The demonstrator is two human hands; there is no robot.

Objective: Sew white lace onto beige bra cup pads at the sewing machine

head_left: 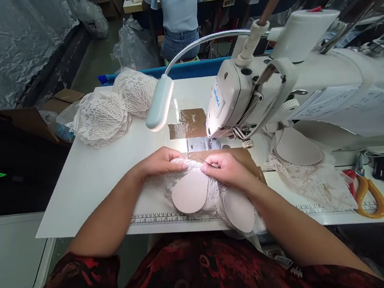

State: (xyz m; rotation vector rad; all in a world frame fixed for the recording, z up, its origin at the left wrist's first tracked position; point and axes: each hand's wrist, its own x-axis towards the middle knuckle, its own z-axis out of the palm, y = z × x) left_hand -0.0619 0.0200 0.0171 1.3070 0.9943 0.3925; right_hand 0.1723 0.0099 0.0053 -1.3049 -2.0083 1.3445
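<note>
**Both hands closed on a lace piece in front of the sewing machine**

Your left hand [161, 163] is closed, its fingers curled down onto the far edge of a white lace piece [191, 164]. Your right hand [226, 167] pinches the same lace between thumb and fingertips. A thin dark line shows there, too small to identify. The lace carries two pale pads [190, 193] and lies just in front of the sewing machine [242, 95].

The risks, as I judge them:
- Your fingertips are near the needle area and could stray under it.
- The open lace could snag or bunch.
- One pad overhangs the table edge, so its weight could drag the piece askew.

The white table [93, 176] has a printed ruler [166, 218] along its near edge. Brown tape [189, 123] is stuck beside the needle plate.

- **Left of the machine:** a lit lamp [160, 103], then a heap of lace cups [112, 107].
- **Under its arm:** more lace and pads, with orange-handled scissors [368, 189] nearby.
- **Behind the machine:** another person [177, 9] sits at a bench, back turned.
</note>
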